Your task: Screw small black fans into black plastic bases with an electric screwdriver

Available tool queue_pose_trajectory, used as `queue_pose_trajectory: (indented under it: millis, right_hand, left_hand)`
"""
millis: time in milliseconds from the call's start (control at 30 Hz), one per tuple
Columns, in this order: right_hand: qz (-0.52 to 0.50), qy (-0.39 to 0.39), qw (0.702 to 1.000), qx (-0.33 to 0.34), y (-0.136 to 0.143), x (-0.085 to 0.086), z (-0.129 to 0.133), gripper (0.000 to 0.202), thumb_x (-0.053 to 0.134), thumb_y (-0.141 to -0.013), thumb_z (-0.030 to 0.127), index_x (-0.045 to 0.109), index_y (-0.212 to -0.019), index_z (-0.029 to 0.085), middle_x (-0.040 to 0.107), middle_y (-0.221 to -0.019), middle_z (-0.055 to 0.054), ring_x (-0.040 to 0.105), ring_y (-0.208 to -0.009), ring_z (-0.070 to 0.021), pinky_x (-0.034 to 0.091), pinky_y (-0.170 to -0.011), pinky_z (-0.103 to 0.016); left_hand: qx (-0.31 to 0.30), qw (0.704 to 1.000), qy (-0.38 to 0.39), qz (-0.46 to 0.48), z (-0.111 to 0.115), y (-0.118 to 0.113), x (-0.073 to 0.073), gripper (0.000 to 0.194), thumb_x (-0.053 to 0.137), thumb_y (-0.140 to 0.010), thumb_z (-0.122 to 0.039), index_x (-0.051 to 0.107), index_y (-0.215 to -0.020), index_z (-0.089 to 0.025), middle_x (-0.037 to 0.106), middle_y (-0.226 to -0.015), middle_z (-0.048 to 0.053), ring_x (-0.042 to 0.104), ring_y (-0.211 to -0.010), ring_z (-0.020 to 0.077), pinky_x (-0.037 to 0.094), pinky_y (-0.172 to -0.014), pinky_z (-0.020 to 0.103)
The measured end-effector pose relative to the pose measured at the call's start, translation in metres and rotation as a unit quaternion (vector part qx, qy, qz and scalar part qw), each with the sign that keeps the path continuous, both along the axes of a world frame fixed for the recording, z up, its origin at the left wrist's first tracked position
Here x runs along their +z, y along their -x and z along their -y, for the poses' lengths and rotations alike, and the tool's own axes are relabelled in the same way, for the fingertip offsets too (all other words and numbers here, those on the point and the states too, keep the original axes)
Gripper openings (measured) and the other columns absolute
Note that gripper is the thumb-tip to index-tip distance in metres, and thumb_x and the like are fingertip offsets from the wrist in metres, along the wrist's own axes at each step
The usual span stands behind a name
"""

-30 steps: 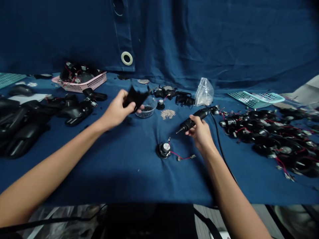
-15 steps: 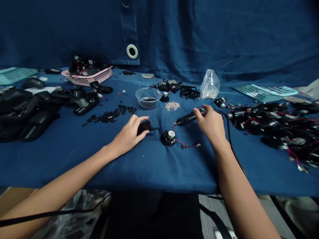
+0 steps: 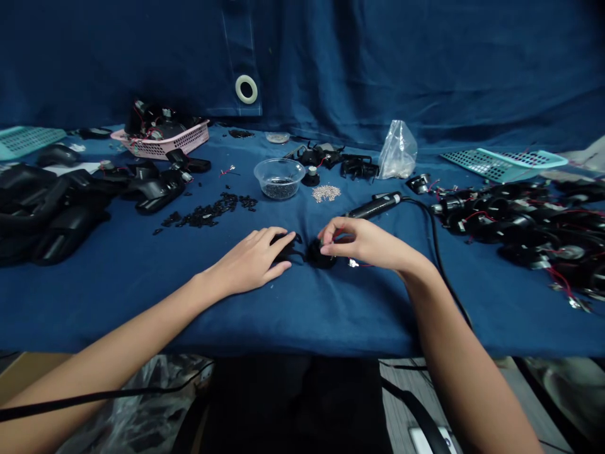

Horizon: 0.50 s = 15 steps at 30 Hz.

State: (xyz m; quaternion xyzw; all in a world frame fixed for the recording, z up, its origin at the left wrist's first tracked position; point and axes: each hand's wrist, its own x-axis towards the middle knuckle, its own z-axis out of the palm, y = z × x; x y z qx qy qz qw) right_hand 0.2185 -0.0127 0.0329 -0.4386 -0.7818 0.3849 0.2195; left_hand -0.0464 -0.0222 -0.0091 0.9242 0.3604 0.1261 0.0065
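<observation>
My left hand rests on the cloth, its thumb and fingers around a curved black plastic part, most of it hidden under the fingers. My right hand is closed over a small motor on a round black base, pinching its top; the fingertips cover the motor itself. A wire connector from it lies under my right hand. Just behind that hand, a black electric screwdriver lies on the cloth, touched by neither hand.
A clear bowl of small black screws stands ahead, beside a pile of tiny silvery screws. Black clips and black housings lie left, wired motor units right. The screwdriver's cord runs down the right side.
My right hand has let go of the screwdriver, leaving it on the cloth, and moved left onto the motor. My left hand has flattened slightly over the black plastic part.
</observation>
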Motion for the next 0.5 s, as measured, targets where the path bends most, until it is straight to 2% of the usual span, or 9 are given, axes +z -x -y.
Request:
queue_pose_trajectory:
  millis: [67, 133, 233, 333, 400, 500]
  right_hand:
    - [0.006, -0.007, 1.000, -0.001, 0.000, -0.004, 0.000, 0.029, 0.071, -0.076, 0.036, 0.059, -0.098, 0.021, 0.066, -0.101, -0.002, 0.062, -0.090, -0.0155, 0.049, -0.082, -0.028]
    - [0.028, -0.041, 0.999, -0.002, 0.000, -0.007, -0.002, 0.030, 0.068, -0.077, 0.031, 0.058, -0.103, 0.021, 0.066, -0.100, -0.002, 0.062, -0.088, -0.0152, 0.049, -0.081, -0.028]
    - [0.061, -0.086, 0.994, -0.020, -0.001, -0.011, -0.009, 0.021, 0.064, -0.079, 0.028, 0.061, -0.098, 0.020, 0.066, -0.096, -0.003, 0.061, -0.085, -0.0154, 0.048, -0.080, -0.028]
    - [0.078, -0.088, 0.993, -0.031, -0.003, -0.011, -0.017, 0.018, 0.066, -0.079, 0.028, 0.062, -0.095, 0.020, 0.065, -0.091, -0.002, 0.061, -0.082, -0.0151, 0.047, -0.075, -0.026]
    - [0.084, -0.087, 0.993, -0.015, -0.005, -0.011, -0.021, 0.019, 0.067, -0.079, 0.030, 0.061, -0.095, 0.021, 0.065, -0.091, -0.001, 0.061, -0.082, -0.0151, 0.047, -0.076, -0.027]
    - [0.083, -0.103, 0.991, 0.000, -0.008, -0.015, -0.022, 0.026, 0.067, -0.080, 0.036, 0.061, -0.100, 0.020, 0.064, -0.098, -0.003, 0.061, -0.087, -0.0164, 0.048, -0.082, -0.030]
  left_hand:
    - [0.002, 1.000, 0.020, 0.013, 0.000, 0.001, 0.001, 0.052, 0.043, -0.098, -0.038, 0.040, -0.146, -0.016, 0.046, -0.138, 0.015, 0.049, -0.122, 0.0294, 0.043, -0.104, 0.047]
    - [0.010, 0.998, 0.036, 0.045, -0.001, 0.003, 0.004, 0.050, 0.041, -0.098, -0.037, 0.040, -0.145, -0.018, 0.046, -0.137, 0.013, 0.048, -0.123, 0.0281, 0.041, -0.106, 0.047]
    - [0.022, 0.994, 0.033, 0.102, -0.007, 0.003, 0.013, 0.049, 0.043, -0.097, -0.037, 0.042, -0.144, -0.022, 0.045, -0.136, 0.012, 0.045, -0.127, 0.0277, 0.038, -0.109, 0.047]
    - [0.027, 0.991, 0.037, 0.125, -0.014, -0.004, 0.020, 0.046, 0.043, -0.097, -0.037, 0.044, -0.142, -0.023, 0.046, -0.133, 0.011, 0.047, -0.125, 0.0265, 0.039, -0.109, 0.045]
    - [0.041, 0.993, 0.035, 0.104, -0.016, -0.009, 0.018, 0.045, 0.041, -0.099, -0.037, 0.045, -0.141, -0.021, 0.047, -0.131, 0.011, 0.051, -0.118, 0.0270, 0.041, -0.105, 0.046]
    - [0.066, 0.996, 0.008, 0.055, -0.012, -0.011, 0.002, 0.045, 0.038, -0.100, -0.037, 0.047, -0.140, -0.018, 0.048, -0.128, 0.014, 0.053, -0.112, 0.0293, 0.043, -0.100, 0.049]
